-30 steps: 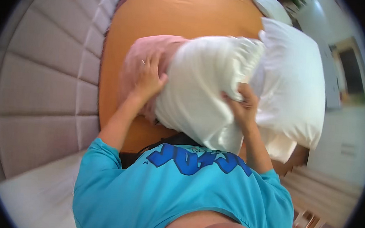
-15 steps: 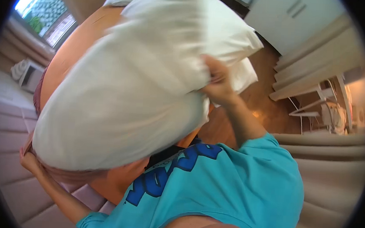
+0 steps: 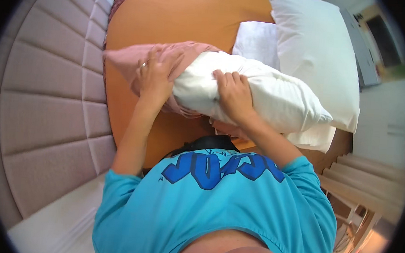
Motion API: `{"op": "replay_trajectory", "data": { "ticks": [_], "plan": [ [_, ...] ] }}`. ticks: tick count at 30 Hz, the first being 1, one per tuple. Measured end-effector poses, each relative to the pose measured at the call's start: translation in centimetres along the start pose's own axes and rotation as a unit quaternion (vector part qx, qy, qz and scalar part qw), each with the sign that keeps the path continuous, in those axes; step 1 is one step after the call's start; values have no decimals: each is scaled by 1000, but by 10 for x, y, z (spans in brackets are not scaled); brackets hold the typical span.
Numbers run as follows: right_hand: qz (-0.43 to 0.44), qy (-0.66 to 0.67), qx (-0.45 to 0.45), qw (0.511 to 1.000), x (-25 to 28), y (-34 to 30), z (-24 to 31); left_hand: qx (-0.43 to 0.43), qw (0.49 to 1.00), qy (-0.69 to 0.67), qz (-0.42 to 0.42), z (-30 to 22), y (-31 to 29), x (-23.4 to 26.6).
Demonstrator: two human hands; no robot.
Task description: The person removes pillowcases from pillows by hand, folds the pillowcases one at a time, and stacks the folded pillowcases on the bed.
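Note:
A white pillow (image 3: pixel 283 101) lies across in front of me, its left end inside a dusty-pink pillowcase (image 3: pixel 123 61). The case covers roughly the left third, and its empty corner tapers off to the left. My left hand (image 3: pixel 157 77), with a ring on one finger, grips the pink fabric near the case's opening. Just right of that edge, my right hand (image 3: pixel 235 93) has its fingers curled into the bare white part of the pillow. The pillow's underside is hidden.
An orange sheet (image 3: pixel 186 14) covers the bed. Another large white pillow (image 3: pixel 316 54) lies at the far right, beside a folded white cloth (image 3: pixel 256 39). A padded headboard (image 3: pixel 47 84) rises on the left. Beige curtains (image 3: pixel 370 183) hang at the right.
The view has turned toward the right part of the bed. The pillow has come down from upright to lying across. My right hand moved onto its middle; my left hand shifted along the pillowcase.

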State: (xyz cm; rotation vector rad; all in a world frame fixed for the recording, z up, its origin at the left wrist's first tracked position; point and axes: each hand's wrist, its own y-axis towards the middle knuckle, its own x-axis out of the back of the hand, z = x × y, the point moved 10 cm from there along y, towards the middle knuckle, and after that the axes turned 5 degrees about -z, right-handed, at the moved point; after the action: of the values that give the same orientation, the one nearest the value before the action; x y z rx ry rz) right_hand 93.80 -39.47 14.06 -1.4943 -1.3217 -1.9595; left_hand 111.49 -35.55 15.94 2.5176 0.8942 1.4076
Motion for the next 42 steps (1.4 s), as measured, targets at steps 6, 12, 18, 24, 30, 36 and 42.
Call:
{"op": "replay_trajectory", "data": {
  "ticks": [6,12,18,24,30,36,42],
  "plan": [
    [-14,114,110,987,60,40,12,82,955,284,-19,105,55,16],
    [29,191,88,977,160,45,5,294,944,113,-95,249,95,64],
    [-183,390,-373,822,211,-17,-150,300,894,206,-262,323,9,139],
    [-176,412,-403,798,156,28,-214,-37,895,-95,-434,220,31,203],
    [-107,-63,-119,985,22,57,-170,-81,862,199,-460,79,41,229],
    [200,-81,-167,962,-129,22,-166,28,922,-236,-305,70,59,222],
    [-40,630,-41,774,17,131,47,108,881,-442,-131,67,37,128]
  ]
}}
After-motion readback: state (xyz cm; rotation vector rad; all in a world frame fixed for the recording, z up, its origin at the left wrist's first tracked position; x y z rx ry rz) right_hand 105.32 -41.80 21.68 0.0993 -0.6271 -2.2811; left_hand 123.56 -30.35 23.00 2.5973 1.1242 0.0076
